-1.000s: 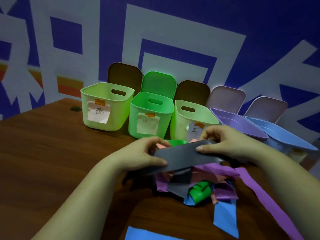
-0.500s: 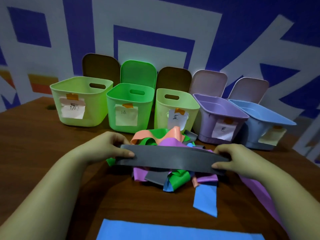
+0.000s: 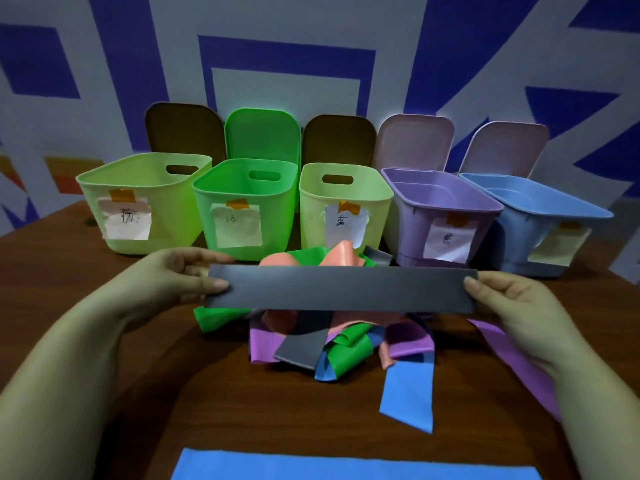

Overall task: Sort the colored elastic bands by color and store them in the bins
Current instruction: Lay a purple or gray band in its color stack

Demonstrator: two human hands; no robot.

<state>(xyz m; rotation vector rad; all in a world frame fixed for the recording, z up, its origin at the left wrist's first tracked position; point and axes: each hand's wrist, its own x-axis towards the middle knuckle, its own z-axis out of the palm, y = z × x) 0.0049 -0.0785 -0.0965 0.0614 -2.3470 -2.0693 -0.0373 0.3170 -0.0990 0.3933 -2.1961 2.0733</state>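
The grey band (image 3: 343,289) has been drawn from slack to flat and taut above the mixed pile (image 3: 332,341). Left hand (image 3: 176,278) and right hand (image 3: 512,303) each pinch one end, well apart. Judgement: band is isolated, ready for binning.

A single head-worn, wide-angle view looks forward and down across the wooden table (image 3: 104,341) from the person's own seat. It sits close above both forearms, faces the row of bins (image 3: 346,209) against the patterned wall (image 3: 311,46), and bends straight edges outward.
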